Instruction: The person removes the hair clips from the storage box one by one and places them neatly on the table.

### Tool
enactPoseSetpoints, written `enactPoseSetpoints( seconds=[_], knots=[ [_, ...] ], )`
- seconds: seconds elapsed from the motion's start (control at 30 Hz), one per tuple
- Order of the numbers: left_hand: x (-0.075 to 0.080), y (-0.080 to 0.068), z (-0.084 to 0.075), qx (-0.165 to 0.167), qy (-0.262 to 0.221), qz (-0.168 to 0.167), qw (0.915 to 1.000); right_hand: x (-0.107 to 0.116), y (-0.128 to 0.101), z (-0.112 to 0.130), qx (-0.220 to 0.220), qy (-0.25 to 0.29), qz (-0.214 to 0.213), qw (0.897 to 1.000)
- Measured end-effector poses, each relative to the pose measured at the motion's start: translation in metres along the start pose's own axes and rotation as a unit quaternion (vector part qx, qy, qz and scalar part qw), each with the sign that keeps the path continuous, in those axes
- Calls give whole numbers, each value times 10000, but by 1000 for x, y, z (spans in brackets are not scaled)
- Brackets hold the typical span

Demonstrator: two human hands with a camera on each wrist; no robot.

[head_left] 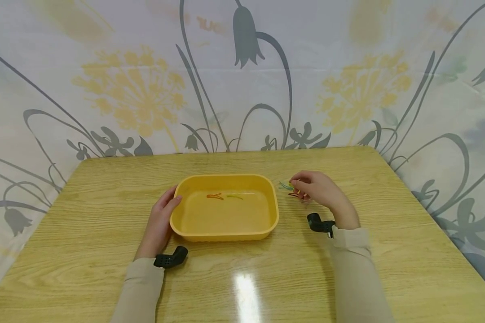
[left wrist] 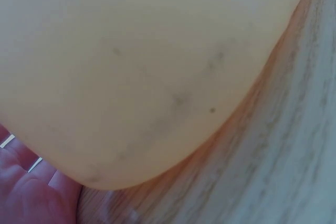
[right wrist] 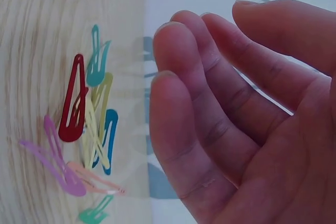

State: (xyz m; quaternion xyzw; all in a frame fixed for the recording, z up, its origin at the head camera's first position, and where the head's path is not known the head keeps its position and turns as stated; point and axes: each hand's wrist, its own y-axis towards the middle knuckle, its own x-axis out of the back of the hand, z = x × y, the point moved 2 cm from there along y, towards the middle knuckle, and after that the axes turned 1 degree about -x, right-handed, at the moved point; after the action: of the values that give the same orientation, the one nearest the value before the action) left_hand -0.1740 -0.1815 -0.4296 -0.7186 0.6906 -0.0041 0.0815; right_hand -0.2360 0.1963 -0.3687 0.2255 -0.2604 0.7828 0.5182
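Observation:
My left hand [head_left: 163, 214] grips the left side of a yellow plastic basin [head_left: 225, 235], thumb over the rim and fingers along the outer wall. Inside the basin lie an orange snap hair clip [head_left: 215, 196] and a yellow-green one [head_left: 235, 196]. Just right of the basin, my right hand [head_left: 317, 186] hovers over a loose pile of snap hair clips, its fingers bent softly with nothing between them. The right wrist view shows a dark red clip [right wrist: 72, 132], a purple clip [right wrist: 74, 183], a blue clip [right wrist: 112, 117] and teal clips among several others.
Everything stands on a wood-grain table [head_left: 85, 224]. A flower-printed curtain [head_left: 210, 80] rises behind the table and along its sides. Black wrist cameras sit on the left wrist [head_left: 169, 259] and the right wrist [head_left: 319, 223]. The basin wall [left wrist: 131, 77] fills most of the left wrist view.

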Motion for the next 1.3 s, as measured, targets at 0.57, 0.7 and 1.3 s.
enactPoseSetpoints(
  seconds=[0.57, 0.7, 1.3],
  knots=[
    [0, -1, 0, 42, -30, 46, 10000, -9, -2, 27, 330, -255, -184, 9990],
    [0, -1, -1, 39, 0, 36, 10000, -12, -2, 33, 449, -345, -231, 9981],
    [0, 0, 0, 74, -19, 22, 10000, -24, 3, 60, 993, -197, -175, 9947]
  ],
)
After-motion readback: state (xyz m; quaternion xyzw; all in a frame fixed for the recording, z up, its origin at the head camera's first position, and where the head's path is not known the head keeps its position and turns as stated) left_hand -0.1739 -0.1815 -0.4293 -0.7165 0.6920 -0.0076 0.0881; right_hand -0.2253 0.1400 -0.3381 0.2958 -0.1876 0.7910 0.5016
